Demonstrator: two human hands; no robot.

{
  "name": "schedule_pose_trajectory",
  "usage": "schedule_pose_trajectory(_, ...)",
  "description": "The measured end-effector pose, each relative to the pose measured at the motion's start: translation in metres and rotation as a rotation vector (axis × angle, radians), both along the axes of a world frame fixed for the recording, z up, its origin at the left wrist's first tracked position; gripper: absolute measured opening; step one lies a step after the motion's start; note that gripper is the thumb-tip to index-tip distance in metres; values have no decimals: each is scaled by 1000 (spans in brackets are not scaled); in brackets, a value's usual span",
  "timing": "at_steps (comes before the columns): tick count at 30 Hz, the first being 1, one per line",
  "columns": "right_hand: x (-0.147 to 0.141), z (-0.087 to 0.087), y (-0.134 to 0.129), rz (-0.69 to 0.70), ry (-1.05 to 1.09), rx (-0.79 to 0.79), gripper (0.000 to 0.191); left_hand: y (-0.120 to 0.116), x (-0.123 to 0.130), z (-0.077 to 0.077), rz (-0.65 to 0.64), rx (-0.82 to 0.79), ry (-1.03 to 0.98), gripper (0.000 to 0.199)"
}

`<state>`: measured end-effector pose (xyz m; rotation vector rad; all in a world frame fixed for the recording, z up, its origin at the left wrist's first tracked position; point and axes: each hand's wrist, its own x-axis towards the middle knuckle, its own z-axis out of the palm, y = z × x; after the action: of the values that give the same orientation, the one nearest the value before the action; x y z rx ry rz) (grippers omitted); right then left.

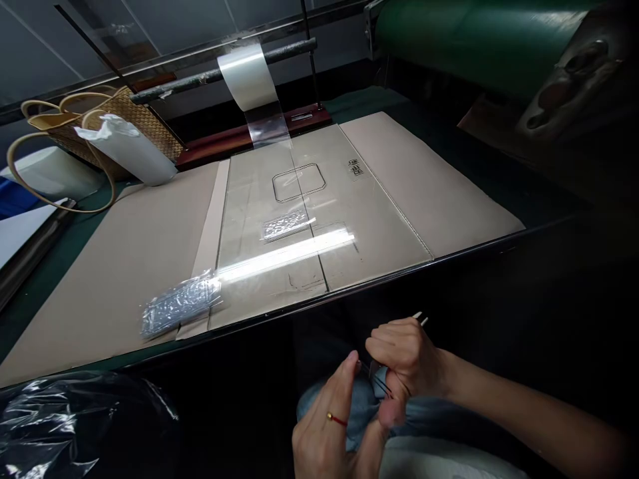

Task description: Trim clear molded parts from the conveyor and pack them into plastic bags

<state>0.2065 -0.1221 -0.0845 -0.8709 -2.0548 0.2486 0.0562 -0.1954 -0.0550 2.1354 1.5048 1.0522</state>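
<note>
My left hand point(327, 422), with a red ring on one finger, is raised over my lap at the lower middle. Its fingers are stretched out and the thumb stands apart from them, close to the right thumb. Just to the right, my right hand point(404, 352) is curled closed around a thin object with two pale tips point(422, 319) poking out above the fist. Thin dark strands point(380, 382) run between the right hand and the left fingertips; their kind is unclear. The palm of the right hand hides most of what it holds.
Beyond my hands is a table with a clear sheet point(259, 266) over beige board. Small plastic-wrapped bundles point(182, 303) lie on it. A tape roll point(247, 73) hangs on a bar. A woven bag point(134, 120), a white roll point(132, 150) and a black plastic bag point(74, 426) are left.
</note>
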Motion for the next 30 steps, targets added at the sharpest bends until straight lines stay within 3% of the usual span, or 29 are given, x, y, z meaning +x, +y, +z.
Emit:
schedule_pose_trajectory(14, -13, 9, 8, 9, 0, 87, 70, -5, -2, 7, 135, 124, 93, 45)
schedule_pose_trajectory(30, -22, 2, 9, 27, 47, 88, 70, -6, 0, 7, 228, 145, 156, 47)
